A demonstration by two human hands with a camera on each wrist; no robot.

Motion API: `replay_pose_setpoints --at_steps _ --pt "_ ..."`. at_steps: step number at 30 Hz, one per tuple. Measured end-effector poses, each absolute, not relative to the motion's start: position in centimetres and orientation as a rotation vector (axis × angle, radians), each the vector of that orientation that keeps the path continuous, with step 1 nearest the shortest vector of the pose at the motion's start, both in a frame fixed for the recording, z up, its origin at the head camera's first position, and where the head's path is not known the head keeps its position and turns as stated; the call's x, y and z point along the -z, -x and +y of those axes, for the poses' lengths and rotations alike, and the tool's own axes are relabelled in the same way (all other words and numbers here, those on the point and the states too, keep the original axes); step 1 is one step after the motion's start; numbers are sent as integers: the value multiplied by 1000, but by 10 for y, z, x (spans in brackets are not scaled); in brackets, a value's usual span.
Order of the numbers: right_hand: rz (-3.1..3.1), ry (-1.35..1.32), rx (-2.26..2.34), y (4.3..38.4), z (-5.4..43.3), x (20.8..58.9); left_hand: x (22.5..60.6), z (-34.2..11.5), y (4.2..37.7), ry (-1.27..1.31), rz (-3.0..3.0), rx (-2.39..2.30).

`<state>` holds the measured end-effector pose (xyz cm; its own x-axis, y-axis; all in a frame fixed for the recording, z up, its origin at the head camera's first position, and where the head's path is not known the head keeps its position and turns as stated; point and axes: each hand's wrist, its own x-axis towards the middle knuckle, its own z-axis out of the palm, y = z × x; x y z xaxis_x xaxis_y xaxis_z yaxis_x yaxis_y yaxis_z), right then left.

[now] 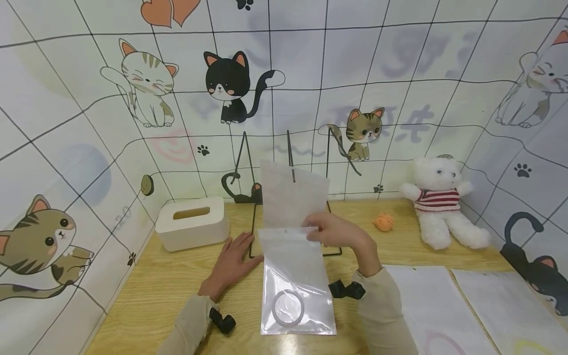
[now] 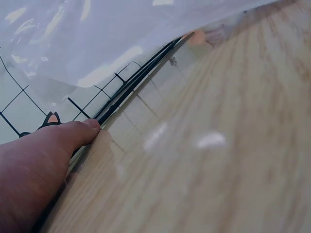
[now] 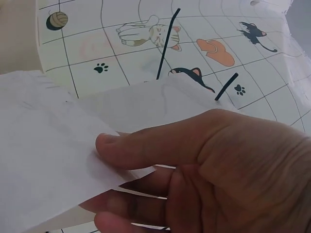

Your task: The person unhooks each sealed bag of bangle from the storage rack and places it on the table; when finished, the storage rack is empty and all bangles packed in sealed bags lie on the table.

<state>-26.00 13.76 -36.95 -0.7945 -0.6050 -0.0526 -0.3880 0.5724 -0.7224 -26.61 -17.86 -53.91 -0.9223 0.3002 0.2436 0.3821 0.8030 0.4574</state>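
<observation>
My right hand (image 1: 339,230) pinches the upper right edge of a clear plastic bag (image 1: 295,261), thumb on the near side and fingers behind, as the right wrist view shows. Inside that bag lies a pale ring (image 1: 288,307). Behind it, a second whitish bag (image 1: 293,195) hangs on the middle prong of a black wire rack (image 1: 254,227). My left hand (image 1: 231,266) lies flat on the table left of the bags, its fingers extended. In the left wrist view, the left thumb (image 2: 80,133) is right at the rack's dark base rod (image 2: 131,87).
A white tissue box (image 1: 193,224) stands at the back left. On the right sit an orange yarn ball (image 1: 383,222) and a white teddy bear (image 1: 439,202) in a striped shirt. Two flat bags, one with a pink ring (image 1: 443,342), one with a yellow ring (image 1: 532,347), lie at front right.
</observation>
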Motion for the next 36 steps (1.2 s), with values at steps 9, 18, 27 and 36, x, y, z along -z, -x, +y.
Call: replay_pose_setpoints --at_steps 9,18,27,36 --pt "2524 768 873 267 139 379 539 -181 265 528 -2849 769" --pt "2547 856 751 268 135 384 539 -182 264 523 -2839 768" --pt "2623 752 645 265 129 398 540 -181 268 554 -2822 750" --pt "2602 921 427 263 144 392 536 -181 268 555 -2858 754"
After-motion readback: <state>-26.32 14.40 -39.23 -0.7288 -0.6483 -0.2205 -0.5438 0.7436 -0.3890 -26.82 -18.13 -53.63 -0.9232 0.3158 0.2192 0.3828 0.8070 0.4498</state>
